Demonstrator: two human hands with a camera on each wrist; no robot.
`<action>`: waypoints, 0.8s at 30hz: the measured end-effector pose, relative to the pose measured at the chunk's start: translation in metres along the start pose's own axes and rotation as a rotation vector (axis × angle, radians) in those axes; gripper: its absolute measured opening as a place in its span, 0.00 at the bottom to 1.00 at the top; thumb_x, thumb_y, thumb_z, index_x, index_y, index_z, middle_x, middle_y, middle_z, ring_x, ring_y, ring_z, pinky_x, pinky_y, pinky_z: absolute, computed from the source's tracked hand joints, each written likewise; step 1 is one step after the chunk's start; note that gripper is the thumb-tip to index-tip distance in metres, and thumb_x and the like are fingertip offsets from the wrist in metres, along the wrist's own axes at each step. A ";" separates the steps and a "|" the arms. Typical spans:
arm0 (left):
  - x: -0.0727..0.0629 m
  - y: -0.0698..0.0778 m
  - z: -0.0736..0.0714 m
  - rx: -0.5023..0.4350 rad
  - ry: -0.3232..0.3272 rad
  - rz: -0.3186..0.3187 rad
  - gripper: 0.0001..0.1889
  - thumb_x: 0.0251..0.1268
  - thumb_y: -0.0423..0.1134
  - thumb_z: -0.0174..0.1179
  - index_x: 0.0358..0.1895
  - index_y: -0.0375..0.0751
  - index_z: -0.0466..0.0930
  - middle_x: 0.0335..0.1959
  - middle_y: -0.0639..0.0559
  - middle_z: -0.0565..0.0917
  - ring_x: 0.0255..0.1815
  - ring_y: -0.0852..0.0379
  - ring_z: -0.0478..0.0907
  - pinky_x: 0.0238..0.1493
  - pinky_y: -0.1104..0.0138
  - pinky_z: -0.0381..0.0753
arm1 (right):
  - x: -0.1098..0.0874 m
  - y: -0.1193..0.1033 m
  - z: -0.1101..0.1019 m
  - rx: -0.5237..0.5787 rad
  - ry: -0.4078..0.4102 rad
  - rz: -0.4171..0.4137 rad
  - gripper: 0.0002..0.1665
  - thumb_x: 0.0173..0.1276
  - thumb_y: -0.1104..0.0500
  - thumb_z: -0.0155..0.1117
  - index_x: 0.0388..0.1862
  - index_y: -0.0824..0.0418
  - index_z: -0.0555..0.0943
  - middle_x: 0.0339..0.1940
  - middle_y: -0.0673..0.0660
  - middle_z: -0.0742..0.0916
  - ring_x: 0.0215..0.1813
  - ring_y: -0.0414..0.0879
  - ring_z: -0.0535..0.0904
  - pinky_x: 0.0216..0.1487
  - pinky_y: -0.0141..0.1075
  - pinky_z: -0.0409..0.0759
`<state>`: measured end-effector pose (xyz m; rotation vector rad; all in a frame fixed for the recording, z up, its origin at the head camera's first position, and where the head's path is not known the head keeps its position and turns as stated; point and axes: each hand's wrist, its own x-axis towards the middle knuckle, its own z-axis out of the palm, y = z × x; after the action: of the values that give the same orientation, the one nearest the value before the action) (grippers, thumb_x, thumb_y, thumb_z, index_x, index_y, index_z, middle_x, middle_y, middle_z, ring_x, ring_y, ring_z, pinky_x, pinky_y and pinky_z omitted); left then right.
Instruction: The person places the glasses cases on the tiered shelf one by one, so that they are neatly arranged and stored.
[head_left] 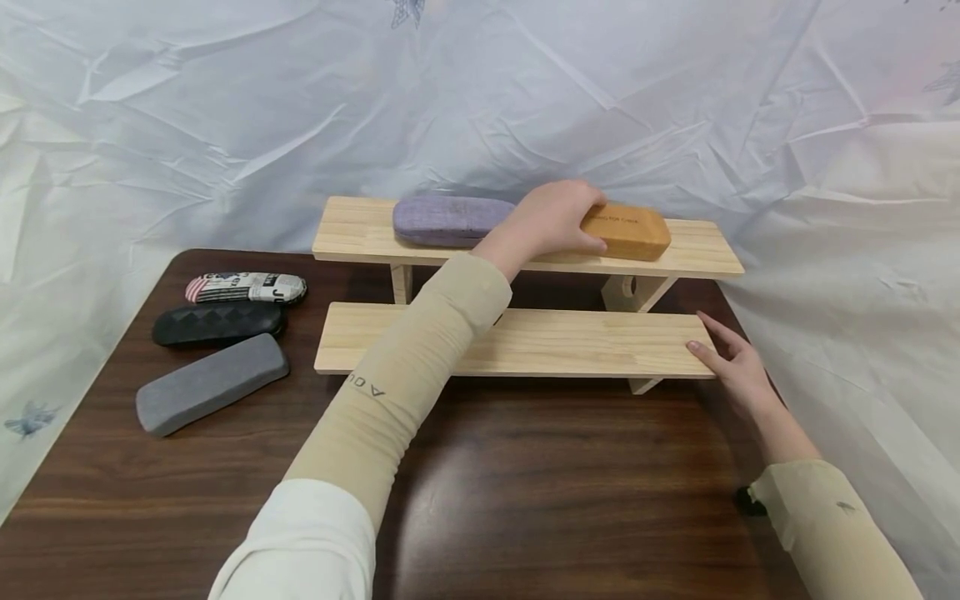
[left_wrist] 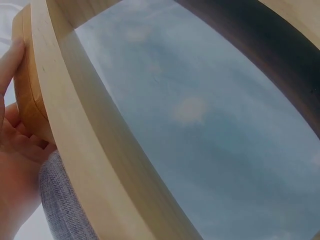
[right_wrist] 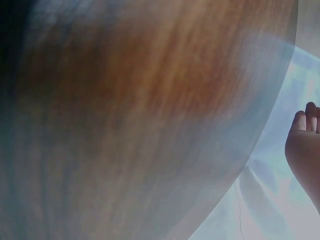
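My left hand (head_left: 551,218) grips the left end of a tan-orange glasses case (head_left: 632,233) that lies on the upper board of a two-tier wooden shelf (head_left: 573,343). In the left wrist view, the thumb and fingers go round the orange case (left_wrist: 29,87) beside the board's edge. Just left of it on the same board is a purple fabric glasses case (head_left: 448,220), partly behind the left hand and wrist. My right hand (head_left: 738,371) holds the right end of the lower board, thumb at its front corner and fingers toward the back.
At the left of the dark wooden table (head_left: 540,483) lie a newspaper-print glasses case (head_left: 247,287), a black quilted-looking one (head_left: 217,323) and a grey one (head_left: 212,383). Pale sheeting (head_left: 247,117) hangs behind the table and along its sides.
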<state>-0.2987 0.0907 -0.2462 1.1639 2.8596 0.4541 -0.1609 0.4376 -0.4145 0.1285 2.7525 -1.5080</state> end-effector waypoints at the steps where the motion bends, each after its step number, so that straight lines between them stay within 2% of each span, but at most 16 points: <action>1: 0.000 0.000 0.000 -0.002 -0.001 0.000 0.34 0.72 0.57 0.69 0.76 0.47 0.75 0.67 0.55 0.83 0.63 0.59 0.78 0.70 0.65 0.76 | 0.000 0.000 0.000 -0.006 0.002 0.003 0.42 0.83 0.52 0.61 0.89 0.54 0.55 0.80 0.73 0.64 0.50 0.23 0.75 0.46 0.18 0.80; 9: 0.002 -0.002 0.003 -0.010 0.016 0.013 0.32 0.71 0.57 0.70 0.72 0.47 0.77 0.61 0.55 0.83 0.58 0.59 0.78 0.67 0.65 0.77 | -0.001 0.002 -0.001 -0.037 0.009 0.013 0.43 0.83 0.51 0.60 0.89 0.54 0.55 0.85 0.70 0.62 0.51 0.21 0.73 0.47 0.15 0.78; 15: -0.001 -0.004 0.001 0.003 0.020 0.016 0.38 0.71 0.58 0.69 0.78 0.45 0.70 0.71 0.55 0.80 0.68 0.58 0.77 0.74 0.66 0.74 | -0.001 -0.001 0.000 -0.027 0.009 0.009 0.43 0.83 0.51 0.60 0.89 0.55 0.54 0.84 0.70 0.62 0.51 0.22 0.73 0.47 0.16 0.78; 19: -0.012 -0.010 -0.005 -0.015 0.035 0.017 0.40 0.72 0.58 0.68 0.81 0.44 0.67 0.76 0.54 0.76 0.76 0.57 0.73 0.79 0.67 0.69 | 0.001 -0.001 0.002 -0.018 0.006 0.011 0.43 0.83 0.50 0.60 0.89 0.56 0.54 0.86 0.69 0.62 0.52 0.22 0.72 0.48 0.15 0.77; 24: -0.032 -0.017 -0.014 -0.015 0.054 0.020 0.40 0.74 0.58 0.66 0.82 0.46 0.65 0.81 0.54 0.71 0.83 0.56 0.66 0.84 0.66 0.63 | 0.004 -0.001 0.005 0.022 -0.009 0.028 0.44 0.83 0.51 0.61 0.89 0.56 0.53 0.85 0.72 0.60 0.51 0.21 0.74 0.47 0.16 0.79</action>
<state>-0.2890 0.0536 -0.2405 1.1975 2.8866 0.5139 -0.1652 0.4337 -0.4165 0.1592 2.7162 -1.5291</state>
